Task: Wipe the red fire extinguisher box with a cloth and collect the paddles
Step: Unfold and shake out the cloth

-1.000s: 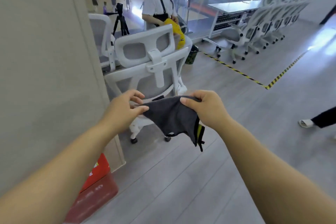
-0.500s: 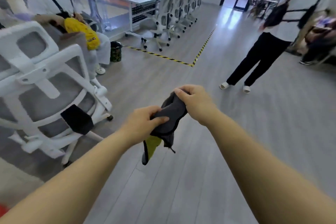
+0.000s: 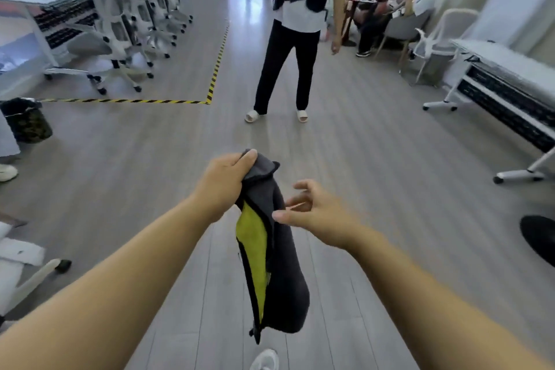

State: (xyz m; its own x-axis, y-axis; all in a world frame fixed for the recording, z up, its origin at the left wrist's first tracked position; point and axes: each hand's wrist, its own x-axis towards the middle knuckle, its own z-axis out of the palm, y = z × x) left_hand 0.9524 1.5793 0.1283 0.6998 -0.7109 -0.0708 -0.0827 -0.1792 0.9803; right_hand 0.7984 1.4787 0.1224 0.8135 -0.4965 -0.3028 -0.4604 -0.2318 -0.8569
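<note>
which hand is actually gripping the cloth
The left hand grips the cloth by its top end; the right hand is open beside it, fingers loose, holding nothing.

No text or label can be read — none.

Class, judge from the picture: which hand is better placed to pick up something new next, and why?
Probably the right hand: its fingers are loosely open beside the cloth, gripping nothing. The left hand is busy, gripping the hanging cloth's top.
</note>
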